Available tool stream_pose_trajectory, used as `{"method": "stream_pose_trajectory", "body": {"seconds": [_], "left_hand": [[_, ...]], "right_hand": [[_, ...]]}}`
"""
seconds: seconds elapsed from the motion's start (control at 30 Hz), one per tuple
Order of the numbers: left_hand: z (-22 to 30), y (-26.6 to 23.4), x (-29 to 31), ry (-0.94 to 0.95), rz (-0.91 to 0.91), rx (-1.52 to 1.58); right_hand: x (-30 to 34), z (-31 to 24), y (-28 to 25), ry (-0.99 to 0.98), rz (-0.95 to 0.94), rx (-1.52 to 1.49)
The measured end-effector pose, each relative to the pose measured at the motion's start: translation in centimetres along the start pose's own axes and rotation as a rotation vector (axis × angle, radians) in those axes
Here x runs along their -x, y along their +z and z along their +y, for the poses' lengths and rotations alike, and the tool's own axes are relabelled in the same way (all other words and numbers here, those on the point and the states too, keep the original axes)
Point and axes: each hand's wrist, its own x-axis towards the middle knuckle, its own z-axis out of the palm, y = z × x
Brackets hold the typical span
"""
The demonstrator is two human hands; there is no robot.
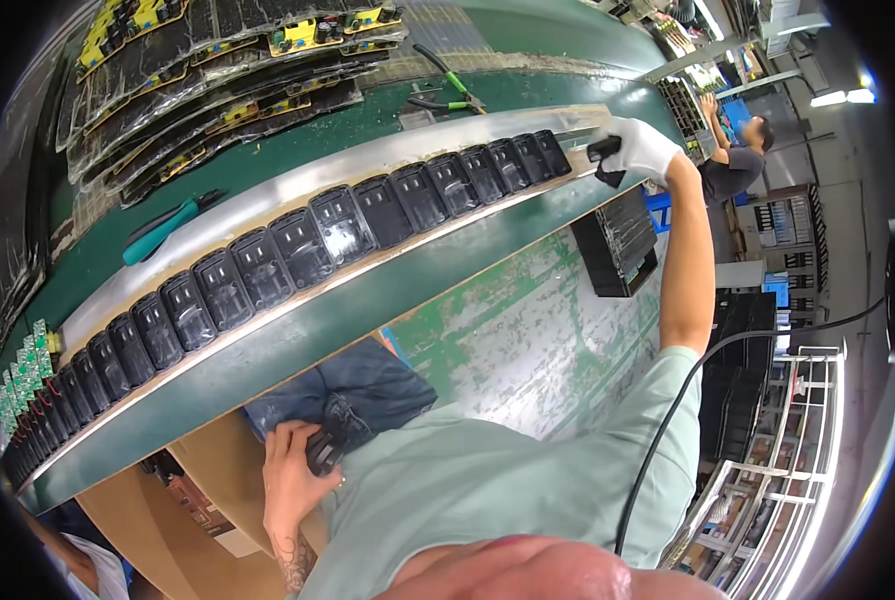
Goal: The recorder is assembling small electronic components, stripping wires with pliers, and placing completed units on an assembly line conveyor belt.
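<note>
A long row of black plastic housings (337,228) lies along a pale metal strip (267,205) on the green bench. At the row's far right end, my right hand (645,150) in a white glove is closed on a black plastic housing (605,152); a dark piece hangs just below its fingers. My bare left hand (295,475) is down by my lap, its fingers curled round black plastic pieces (323,453) whose shape is partly hidden. Green circuit boards (27,375) with red wires stand at the row's left end.
Trays of yellow-and-black circuit boards (227,70) are stacked at the back left. Teal-handled cutters (167,228) and green-handled pliers (452,90) lie on the bench. A black crate (612,245) stands below the bench, cardboard (147,520) at lower left. A co-worker (737,160) is at far right.
</note>
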Motion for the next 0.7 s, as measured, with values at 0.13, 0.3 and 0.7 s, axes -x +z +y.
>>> {"method": "stream_pose_trajectory", "body": {"seconds": [0.13,0.3,0.7], "left_hand": [[0.2,0.2,-0.2,-0.019,-0.008,-0.002],[0.3,0.5,-0.4,-0.039,-0.004,0.027],[-0.8,0.0,-0.6,0.012,-0.032,0.102]], "right_hand": [[-2.2,-1.1,-0.4,-0.037,-0.198,0.23],[-2.9,-2.3,-1.3,-0.067,-0.186,0.301],[-3.5,6.3,-0.2,0.018,0.073,-0.145]]}}
